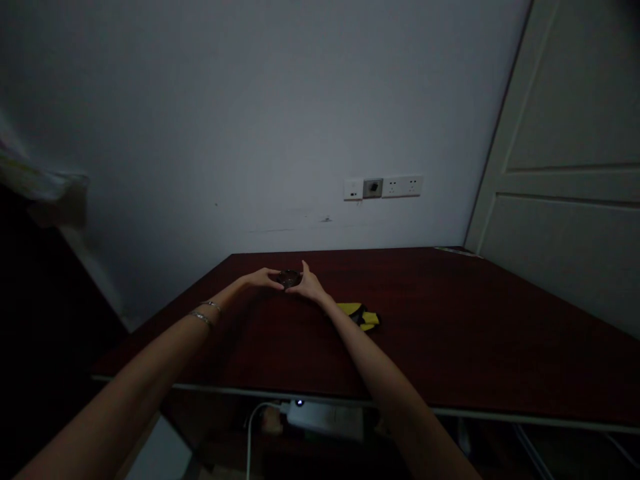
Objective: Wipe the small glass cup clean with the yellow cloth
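Observation:
Toward the back left of the dark red tabletop (pixel 280 347) is a small, dark, round glass-like dish (pixel 289 279). My left hand (pixel 263 278) grips its left edge between thumb and fingers. From the other side my right hand (pixel 309 285) holds the right edge, with one finger pointing up. The dim light hides what is inside the dish, and I cannot tell whether it touches the table. A yellow and black glove-like item (pixel 367 317) lies just right of my right forearm, which covers part of it.
A pale wall with sockets and switches (pixel 383 188) rises behind the table. At the right stands a white panelled door (pixel 565 220). Under the front edge, a white power strip or adapter (pixel 325 419) with a white cable (pixel 249 440) sits on a shelf.

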The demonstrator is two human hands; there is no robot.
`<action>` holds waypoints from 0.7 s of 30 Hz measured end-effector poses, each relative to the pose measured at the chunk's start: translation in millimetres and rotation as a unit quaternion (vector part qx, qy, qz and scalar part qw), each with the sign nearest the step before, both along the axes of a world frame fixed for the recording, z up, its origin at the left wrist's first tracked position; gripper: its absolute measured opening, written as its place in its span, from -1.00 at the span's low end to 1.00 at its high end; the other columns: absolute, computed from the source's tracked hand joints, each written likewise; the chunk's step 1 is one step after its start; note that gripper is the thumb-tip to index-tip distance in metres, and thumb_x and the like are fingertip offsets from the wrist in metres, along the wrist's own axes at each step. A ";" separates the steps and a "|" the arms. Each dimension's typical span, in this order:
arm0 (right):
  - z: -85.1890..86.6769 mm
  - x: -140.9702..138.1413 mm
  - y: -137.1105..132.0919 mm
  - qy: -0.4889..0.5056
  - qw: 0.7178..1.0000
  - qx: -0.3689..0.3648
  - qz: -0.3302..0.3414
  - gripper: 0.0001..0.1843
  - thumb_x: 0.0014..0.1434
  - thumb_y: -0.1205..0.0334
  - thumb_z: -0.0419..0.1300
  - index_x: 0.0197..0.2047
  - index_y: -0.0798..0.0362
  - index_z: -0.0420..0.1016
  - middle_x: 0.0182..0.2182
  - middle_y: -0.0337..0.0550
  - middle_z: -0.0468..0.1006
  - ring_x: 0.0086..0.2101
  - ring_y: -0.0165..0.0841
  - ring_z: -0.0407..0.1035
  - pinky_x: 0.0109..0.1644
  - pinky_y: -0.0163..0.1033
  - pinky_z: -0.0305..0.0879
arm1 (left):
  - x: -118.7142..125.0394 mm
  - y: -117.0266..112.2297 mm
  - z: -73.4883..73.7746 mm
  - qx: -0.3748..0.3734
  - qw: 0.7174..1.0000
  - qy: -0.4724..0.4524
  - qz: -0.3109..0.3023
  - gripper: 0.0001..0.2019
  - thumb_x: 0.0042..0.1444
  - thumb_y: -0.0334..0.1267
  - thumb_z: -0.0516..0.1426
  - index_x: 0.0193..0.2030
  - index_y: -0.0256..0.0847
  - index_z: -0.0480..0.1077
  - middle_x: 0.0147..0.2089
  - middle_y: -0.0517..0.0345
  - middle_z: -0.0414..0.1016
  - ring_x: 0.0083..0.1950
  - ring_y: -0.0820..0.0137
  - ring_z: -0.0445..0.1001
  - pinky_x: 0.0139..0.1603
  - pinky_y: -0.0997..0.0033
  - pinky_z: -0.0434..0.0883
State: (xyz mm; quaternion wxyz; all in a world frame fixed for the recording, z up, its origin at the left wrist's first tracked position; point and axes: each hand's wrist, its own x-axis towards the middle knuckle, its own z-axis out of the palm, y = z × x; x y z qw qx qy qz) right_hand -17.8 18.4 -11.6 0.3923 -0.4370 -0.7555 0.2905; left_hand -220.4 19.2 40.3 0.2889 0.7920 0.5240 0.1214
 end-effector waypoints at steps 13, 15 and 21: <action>-19.6 -16.6 -2.7 -0.044 0.999 0.001 0.007 0.26 -0.34 0.08 0.39 0.28 0.11 -0.32 0.00 0.10 0.37 -0.01 -0.16 0.29 0.03 -0.15 0.17 | -14.0 -7.0 -20.2 -0.071 0.996 -0.041 0.020 -0.30 -0.27 -0.08 0.26 0.09 -0.19 0.28 0.03 0.13 0.41 0.04 0.30 0.34 0.02 0.45 0.22; -20.6 -15.8 -3.3 -0.050 0.999 0.005 0.006 0.25 -0.33 0.09 0.38 0.28 0.12 -0.32 0.00 0.10 0.36 -0.01 -0.16 0.29 0.03 -0.15 0.16 | -13.3 -7.1 -21.2 -0.071 0.997 -0.037 0.019 -0.30 -0.28 -0.07 0.26 0.09 -0.18 0.28 0.04 0.13 0.40 0.04 0.30 0.34 0.02 0.46 0.22; -19.2 -15.6 -7.4 -0.058 0.998 0.009 0.012 0.26 -0.34 0.09 0.39 0.27 0.18 -0.30 -0.02 0.13 0.38 0.00 -0.14 0.28 0.03 -0.15 0.16 | -12.1 -10.3 -21.4 -0.061 0.998 -0.030 0.007 -0.32 -0.27 -0.08 0.26 0.08 -0.19 0.29 0.03 0.14 0.41 0.04 0.31 0.33 0.05 0.44 0.19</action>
